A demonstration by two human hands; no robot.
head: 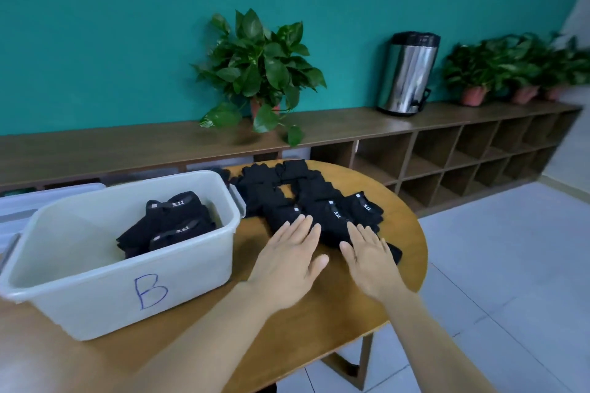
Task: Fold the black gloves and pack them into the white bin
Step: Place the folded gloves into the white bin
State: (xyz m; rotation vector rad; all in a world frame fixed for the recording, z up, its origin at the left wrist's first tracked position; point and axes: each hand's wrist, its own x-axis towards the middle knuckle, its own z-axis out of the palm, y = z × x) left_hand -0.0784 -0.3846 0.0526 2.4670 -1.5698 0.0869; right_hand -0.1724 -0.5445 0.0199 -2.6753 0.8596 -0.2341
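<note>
We see a big teal painted wall [111, 41] at the back of the room. Under it runs a long brown wooden shelf [447, 150] with many square holes. On top of the shelf stand a leafy green plant in a red pot [258, 73], a shiny metal bin with a black liner [410, 73], and more green plants [517, 67] far to the right. The pale tiled floor [510, 265] is open on the right side.

In front of us is a round-edged brown wooden table [319, 322]. Its curved edge runs just past the right hand, so there is little table room on that side. The near part of the table is bare.

On the left of the table sits the white plastic bin with a blue letter B [137, 281]. Some folded black gloves [169, 226] lie inside it, at the far right side. A pile of loose black gloves [293, 191] lies on the table just right of the bin.

Our left hand [290, 262] is flat with fingers spread wide, its tips touching the pile. Our right hand [370, 258] is flat and wide too, resting on a glove at the near end of the pile. Neither hand grips anything.
</note>
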